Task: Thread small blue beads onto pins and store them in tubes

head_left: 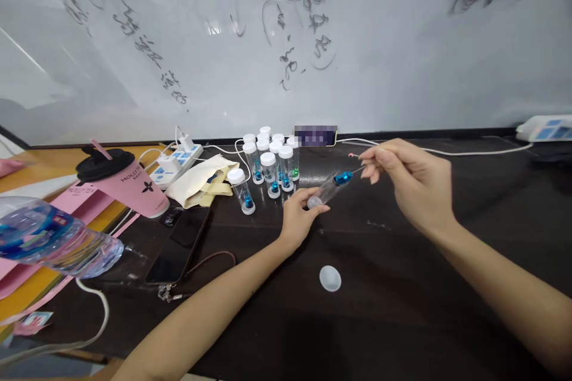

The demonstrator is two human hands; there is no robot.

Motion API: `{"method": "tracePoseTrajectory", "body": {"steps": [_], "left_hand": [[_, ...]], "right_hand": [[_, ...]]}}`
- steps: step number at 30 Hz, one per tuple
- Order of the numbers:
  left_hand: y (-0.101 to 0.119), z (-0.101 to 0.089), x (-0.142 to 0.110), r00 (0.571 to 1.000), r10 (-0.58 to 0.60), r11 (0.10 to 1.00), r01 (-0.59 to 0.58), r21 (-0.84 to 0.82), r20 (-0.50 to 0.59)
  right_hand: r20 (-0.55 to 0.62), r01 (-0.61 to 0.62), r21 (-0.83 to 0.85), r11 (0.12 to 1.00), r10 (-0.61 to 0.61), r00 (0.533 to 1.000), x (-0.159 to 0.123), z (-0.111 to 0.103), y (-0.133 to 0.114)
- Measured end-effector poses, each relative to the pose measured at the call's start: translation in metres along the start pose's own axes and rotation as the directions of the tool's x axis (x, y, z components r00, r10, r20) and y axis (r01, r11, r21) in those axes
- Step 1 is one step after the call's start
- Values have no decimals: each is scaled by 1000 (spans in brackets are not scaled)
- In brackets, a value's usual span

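My left hand (298,217) grips a clear plastic tube (329,189) near its whitish end, tilting it so that the other end points up and right. A shiny blue piece (344,178) sits at that raised end; whether it is inside or just outside I cannot tell. From it a thin stick or wire leads to my right hand (402,181), whose fingers are pinched on it. A small pink tip (351,155) shows beside those fingertips. On the dark table below lies a loose white round cap (330,278).
Several white-capped tubes (269,175) with blue or green pieces stand behind my left hand. A screen (316,136) leans at the whiteboard (379,41). Leftward are a phone (179,247), a pink cup (140,184), a water bottle (58,238), an open pouch (196,181) and a power strip (179,161).
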State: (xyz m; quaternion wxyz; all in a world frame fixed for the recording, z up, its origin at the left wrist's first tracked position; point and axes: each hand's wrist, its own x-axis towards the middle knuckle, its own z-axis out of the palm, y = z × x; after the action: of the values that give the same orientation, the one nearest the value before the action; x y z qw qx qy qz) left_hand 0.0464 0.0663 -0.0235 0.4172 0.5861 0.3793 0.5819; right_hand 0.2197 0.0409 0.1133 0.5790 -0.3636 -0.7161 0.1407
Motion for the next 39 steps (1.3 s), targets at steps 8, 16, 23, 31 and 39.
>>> {"method": "tracePoseTrajectory", "body": {"steps": [8, 16, 23, 31, 39], "left_hand": [[9, 1, -1, 996, 59, 997, -57, 43, -60], [6, 2, -2, 999, -34, 997, 36, 70, -40], [6, 2, -3, 999, 7, 995, -4, 96, -36], [8, 1, -3, 998, 48, 988, -41, 147, -45], [8, 2, -1, 1000, -10, 998, 9, 65, 15]], "right_hand": [[220, 22, -202, 979, 23, 975, -1, 2, 15], [95, -19, -121, 993, 31, 995, -7, 6, 17], [68, -105, -61, 993, 109, 992, -8, 9, 24], [118, 18, -275, 961, 16, 993, -8, 9, 25], [243, -104, -55, 993, 115, 963, -6, 7, 26]]}}
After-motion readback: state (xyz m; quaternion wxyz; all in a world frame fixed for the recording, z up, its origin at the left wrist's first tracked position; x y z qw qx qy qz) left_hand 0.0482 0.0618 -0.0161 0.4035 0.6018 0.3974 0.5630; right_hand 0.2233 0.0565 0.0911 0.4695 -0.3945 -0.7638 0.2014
